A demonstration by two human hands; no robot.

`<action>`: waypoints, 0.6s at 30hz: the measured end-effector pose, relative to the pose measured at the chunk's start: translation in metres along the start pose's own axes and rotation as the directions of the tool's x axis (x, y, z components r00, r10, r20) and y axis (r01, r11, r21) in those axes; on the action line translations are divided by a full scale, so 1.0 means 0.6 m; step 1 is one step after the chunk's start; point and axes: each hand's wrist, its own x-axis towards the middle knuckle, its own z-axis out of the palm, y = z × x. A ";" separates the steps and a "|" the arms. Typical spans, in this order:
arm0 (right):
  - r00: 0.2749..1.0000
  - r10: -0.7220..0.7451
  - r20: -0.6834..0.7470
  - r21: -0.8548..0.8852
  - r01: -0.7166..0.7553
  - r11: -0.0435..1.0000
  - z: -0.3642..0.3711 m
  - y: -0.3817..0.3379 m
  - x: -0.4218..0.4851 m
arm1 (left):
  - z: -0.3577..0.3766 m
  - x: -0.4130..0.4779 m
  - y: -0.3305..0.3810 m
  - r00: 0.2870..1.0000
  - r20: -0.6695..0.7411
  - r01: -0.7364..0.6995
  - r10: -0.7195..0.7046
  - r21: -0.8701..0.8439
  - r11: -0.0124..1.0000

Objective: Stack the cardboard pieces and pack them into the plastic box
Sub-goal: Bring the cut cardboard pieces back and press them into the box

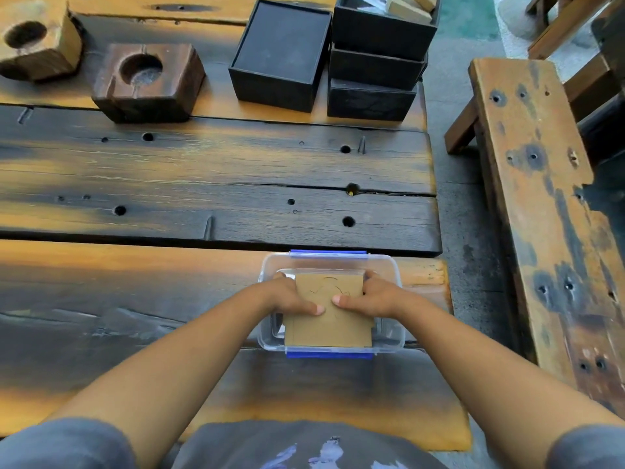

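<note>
A stack of brown cardboard pieces (329, 328), with thin pen lines on the top sheet, sits inside a clear plastic box (392, 269) that has blue clips at its far and near ends. The box stands on the wooden table near its right front corner. My left hand (291, 296) grips the stack's left edge, thumb pressed on top. My right hand (367, 294) holds the right edge the same way. The fingers of both hands reach down inside the box and are partly hidden by the cardboard.
Several black boxes (280, 55) stand at the far right of the table, one stack (378, 62) holding wooden blocks. Two wooden blocks with round holes (148, 79) rest at the far left. A wooden bench (541, 184) runs along the right, across a concrete gap.
</note>
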 end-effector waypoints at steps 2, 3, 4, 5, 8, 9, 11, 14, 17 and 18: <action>1.000 -0.013 0.024 0.014 0.013 1.000 -0.001 0.002 -0.001 | -0.005 0.000 -0.002 0.998 0.058 0.007 -0.005 -0.029 1.000; 0.999 -0.030 0.031 0.028 0.029 0.999 0.000 0.004 -0.002 | -0.005 0.000 -0.004 0.997 0.072 0.009 -0.007 -0.037 0.999; 0.999 -0.042 0.034 0.032 0.041 0.999 0.002 0.007 -0.003 | -0.003 -0.002 -0.006 0.997 0.078 0.018 -0.015 -0.029 0.999; 0.999 -0.045 0.025 0.031 0.044 0.999 0.003 0.008 -0.003 | -0.002 -0.002 -0.005 0.997 0.076 0.025 -0.024 -0.013 1.000; 1.000 -0.030 -0.010 0.048 0.030 0.998 0.005 0.005 -0.005 | 0.000 0.000 -0.003 0.997 0.071 0.043 -0.042 -0.021 0.999; 0.999 -0.030 -0.019 0.059 0.031 0.998 0.007 0.003 -0.005 | 0.000 -0.001 -0.003 0.996 0.076 0.048 -0.045 -0.047 0.998; 0.999 -0.022 -0.043 0.082 0.026 0.996 0.011 0.000 -0.009 | 0.001 -0.001 -0.004 0.995 0.078 0.075 -0.066 -0.122 0.990; 0.995 0.028 -0.098 0.241 -0.004 0.971 0.015 -0.001 -0.014 | 0.011 -0.005 -0.004 0.997 0.007 0.075 -0.075 -0.197 0.977; 0.992 0.039 -0.118 0.312 0.000 0.950 0.022 0.004 -0.023 | 0.025 -0.011 -0.011 0.995 -0.087 0.040 -0.054 -0.151 0.988; 0.993 0.043 -0.112 0.319 -0.005 0.948 0.027 0.005 -0.028 | 0.030 -0.014 -0.016 0.994 -0.100 0.027 -0.039 -0.125 0.992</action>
